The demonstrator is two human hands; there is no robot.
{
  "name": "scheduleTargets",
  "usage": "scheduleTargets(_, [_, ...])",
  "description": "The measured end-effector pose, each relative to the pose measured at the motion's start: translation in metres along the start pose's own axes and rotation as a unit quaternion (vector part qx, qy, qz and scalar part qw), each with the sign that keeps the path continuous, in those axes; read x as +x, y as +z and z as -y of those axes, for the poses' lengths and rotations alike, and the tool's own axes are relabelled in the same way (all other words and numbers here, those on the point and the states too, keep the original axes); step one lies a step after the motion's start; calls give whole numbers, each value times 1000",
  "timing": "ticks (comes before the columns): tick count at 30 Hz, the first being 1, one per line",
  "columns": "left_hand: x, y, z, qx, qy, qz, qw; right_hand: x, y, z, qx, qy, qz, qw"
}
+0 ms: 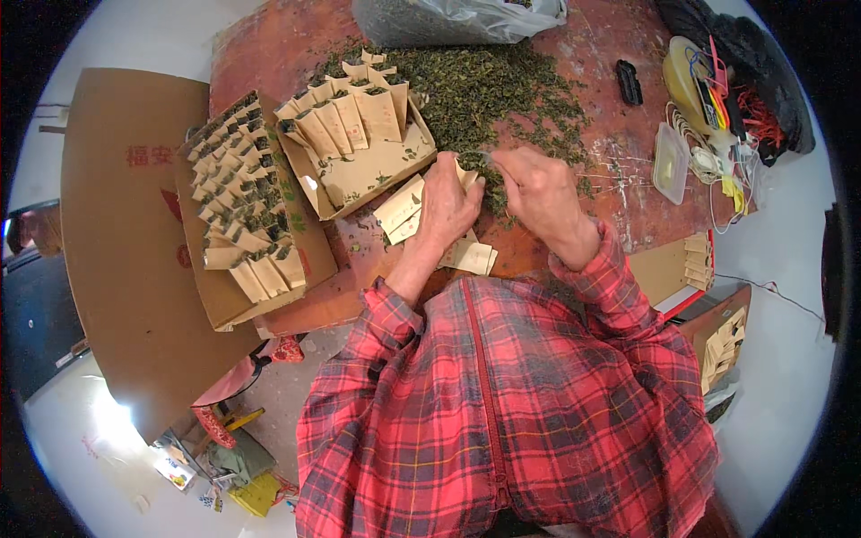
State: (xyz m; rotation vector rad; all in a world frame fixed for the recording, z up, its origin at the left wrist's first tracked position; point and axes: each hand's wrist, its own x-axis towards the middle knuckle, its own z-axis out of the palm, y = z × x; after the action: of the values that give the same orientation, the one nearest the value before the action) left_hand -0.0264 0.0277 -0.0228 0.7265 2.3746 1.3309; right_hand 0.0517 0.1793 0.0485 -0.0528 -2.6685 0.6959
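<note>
My left hand [448, 199] is closed around a small brown paper bag [467, 176] at the near edge of a heap of dried green leaves [475, 94]. Just right of it my right hand [543, 190] is closed in a pinch. Something thin and shiny shows at its fingertips by the bag's mouth, too small to make out. Flat paper bags [398, 212] lie under and beside my left hand. Ahead on the left, a shallow cardboard tray [381, 185] holds several upright bags filled with leaves [350, 117].
A larger cardboard box [314, 242] with rows of filled bags stands at the left. A clear plastic bag [448, 22] sits at the far edge of the red table [619, 54]. On the right are a black object [629, 82], a plastic container [669, 161] and coiled cords [706, 161].
</note>
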Motion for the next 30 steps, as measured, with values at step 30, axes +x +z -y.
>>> scheduleTargets(30, [16, 40, 9, 18, 124, -141, 982, -2, 0, -9, -47, -79, -39, 995])
